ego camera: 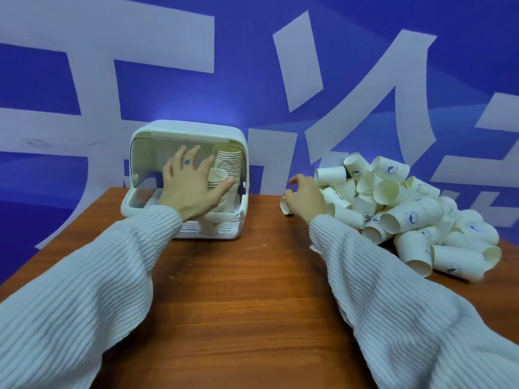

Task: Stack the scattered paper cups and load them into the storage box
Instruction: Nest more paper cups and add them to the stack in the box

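A white storage box (185,130) stands open at the table's far left, its front facing me. Inside it, stacks of paper cups (227,164) stand at the right side. My left hand (188,186) reaches into the box with fingers spread and straight, its thumb touching the front stack (217,178). My right hand (304,196) is curled round a single paper cup (285,206) lying on its side on the table, just left of a big heap of loose white paper cups (407,214) with blue logos.
The brown wooden table (238,290) spreads out before me, with small crumbs on it. A blue wall with large white shapes stands right behind the box and the heap. The table's far edge runs behind the box.
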A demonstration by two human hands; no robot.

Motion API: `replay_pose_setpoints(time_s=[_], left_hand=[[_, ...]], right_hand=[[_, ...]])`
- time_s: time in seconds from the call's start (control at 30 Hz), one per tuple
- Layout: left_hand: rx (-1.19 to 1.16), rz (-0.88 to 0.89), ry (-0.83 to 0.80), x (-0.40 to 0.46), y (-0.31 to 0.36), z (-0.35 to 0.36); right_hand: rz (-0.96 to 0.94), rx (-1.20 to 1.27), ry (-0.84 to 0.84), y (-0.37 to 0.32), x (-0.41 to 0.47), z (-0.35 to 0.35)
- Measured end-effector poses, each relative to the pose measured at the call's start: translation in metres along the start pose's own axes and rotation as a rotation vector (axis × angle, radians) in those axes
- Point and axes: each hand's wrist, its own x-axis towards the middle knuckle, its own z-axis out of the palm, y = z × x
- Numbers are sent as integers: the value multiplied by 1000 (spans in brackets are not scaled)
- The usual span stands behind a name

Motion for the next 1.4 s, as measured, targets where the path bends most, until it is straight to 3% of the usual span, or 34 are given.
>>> replay_pose_setpoints(time_s=[0.1, 0.17, 0.33, 0.47, 0.53, 0.63, 0.7, 0.77, 0.83, 0.9, 0.97, 1.03, 1.2, 1.27, 1.4], left_hand=[[-114, 177, 266, -9, 14, 7], [-126, 289, 300, -16, 26, 17], [-112, 434, 225, -31, 43, 46], [-94, 565, 123, -33, 58, 56], [-120, 520, 6, -33, 71, 60], [-120, 382, -169, -33, 96, 68], [-41, 380, -220, -37, 109, 73], [-23, 363, -248, -40, 118, 74], [-22, 318, -247, -43, 122, 73], [-50, 292, -234, -46, 124, 68], [-102, 299, -225, -49, 124, 62], [-135, 306, -198, -52, 123, 55], [-278, 273, -106, -60, 115, 34], [-343, 236, -28, -60, 106, 22], [-558, 67, 157, -50, 85, -10]], right_hand=[[181, 61, -84, 24, 25, 3], [253, 128, -127, 35, 39, 6], [319, 269, -207, 49, 45, 18], [246, 266, -31, 56, 32, 14], [215, 380, -40, 47, 16, 0], [100, 489, -193, 33, -23, -26], [64, 594, -352, 33, -42, -43], [59, 610, -400, 37, -51, -59], [58, 476, -209, 53, -44, -70], [-64, -9, -67, 73, -34, -83], [-185, -560, -185, 91, -26, -88], [-319, -889, -270, 99, -23, -88], [-560, -1135, -148, 103, -24, -82], [-599, -987, -8, 98, -26, -84], [-525, -372, 201, 54, -32, -91]])
